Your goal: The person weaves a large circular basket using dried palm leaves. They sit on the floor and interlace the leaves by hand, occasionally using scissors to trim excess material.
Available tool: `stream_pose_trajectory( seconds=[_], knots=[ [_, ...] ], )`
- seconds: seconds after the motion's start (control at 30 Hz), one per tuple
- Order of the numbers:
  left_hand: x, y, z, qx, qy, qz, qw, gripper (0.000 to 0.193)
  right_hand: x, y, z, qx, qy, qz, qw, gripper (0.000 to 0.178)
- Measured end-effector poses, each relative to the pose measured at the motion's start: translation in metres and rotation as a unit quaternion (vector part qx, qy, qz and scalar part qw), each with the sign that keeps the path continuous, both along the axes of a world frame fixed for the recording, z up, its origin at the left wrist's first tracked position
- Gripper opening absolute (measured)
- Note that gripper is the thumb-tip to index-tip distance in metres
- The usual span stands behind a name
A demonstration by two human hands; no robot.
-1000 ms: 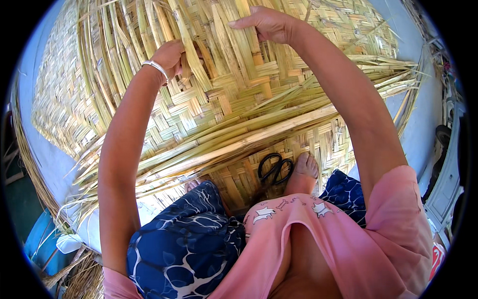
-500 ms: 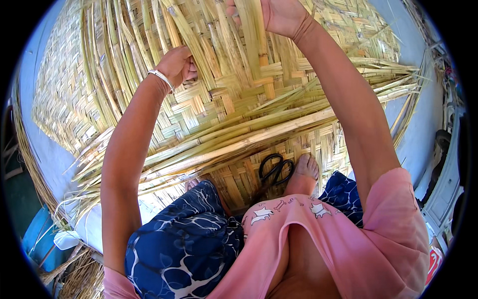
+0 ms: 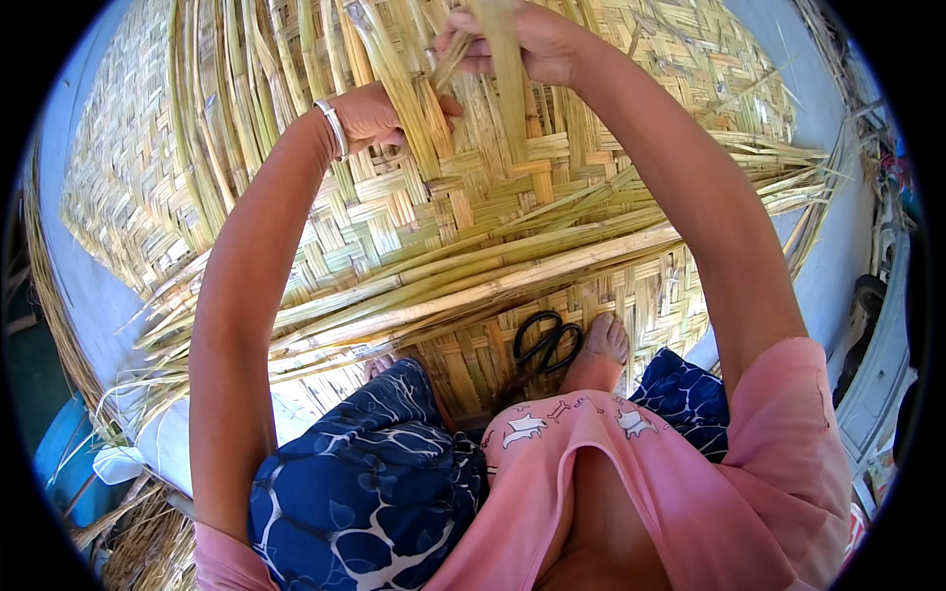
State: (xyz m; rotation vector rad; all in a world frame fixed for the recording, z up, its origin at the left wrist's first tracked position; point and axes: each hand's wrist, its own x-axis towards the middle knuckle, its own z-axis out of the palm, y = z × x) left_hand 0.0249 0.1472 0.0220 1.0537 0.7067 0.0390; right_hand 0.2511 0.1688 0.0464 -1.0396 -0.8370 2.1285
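Observation:
A large woven mat of flattened yellow-green reed strips lies before me. My left hand, with a white bangle at the wrist, is closed around raised reed strips. It reaches behind them, and a fingertip shows on their right side. My right hand is up at the far middle, closed on a wide upright strip and a thinner bent strip beside it. Part of its fingers is hidden behind the wide strip.
A bundle of loose reed strips lies across the mat. Black-handled scissors rest on the mat beside my bare foot. At the lower left are a blue container and a heap of dry strips.
My left hand has moved right and slightly up, passing behind the raised strips. The right hand has shifted a little left and down, and a thin bent strip now shows at its fingers.

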Motion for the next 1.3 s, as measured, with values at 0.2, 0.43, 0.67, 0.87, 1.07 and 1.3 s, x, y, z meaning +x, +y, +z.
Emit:
stream_pose_trajectory(
  seconds=[0.2, 0.43, 0.67, 0.87, 1.07, 1.3],
  knots=[
    [-0.013, -0.006, -0.044, 0.104, 0.112, 0.097, 0.983, 0.043, 0.047, -0.060, -0.022, 0.038, -0.190, -0.206, 0.959, 0.030],
    [-0.008, -0.008, -0.035, 0.050, 0.134, 0.108, 0.984, 0.043, 0.033, -0.103, -0.028, 0.012, -0.342, -0.339, 0.876, 0.024],
    [-0.005, -0.015, -0.039, 0.114, 0.124, 0.098, 0.981, 0.046, 0.031, -0.128, -0.037, -0.033, -0.370, -0.347, 0.861, 0.022],
    [-0.005, -0.020, -0.043, 0.134, 0.112, 0.093, 0.980, 0.045, 0.043, -0.105, -0.029, 0.084, -0.454, -0.262, 0.847, 0.018],
    [-0.004, -0.027, -0.037, 0.185, 0.137, 0.073, 0.970, 0.045, 0.033, -0.139, -0.041, -0.034, -0.380, -0.341, 0.859, 0.019],
    [0.001, -0.061, -0.034, 0.219, 0.109, 0.449, 0.859, 0.047, 0.041, -0.136, -0.044, 0.006, -0.351, -0.336, 0.874, 0.022]
  ],
)
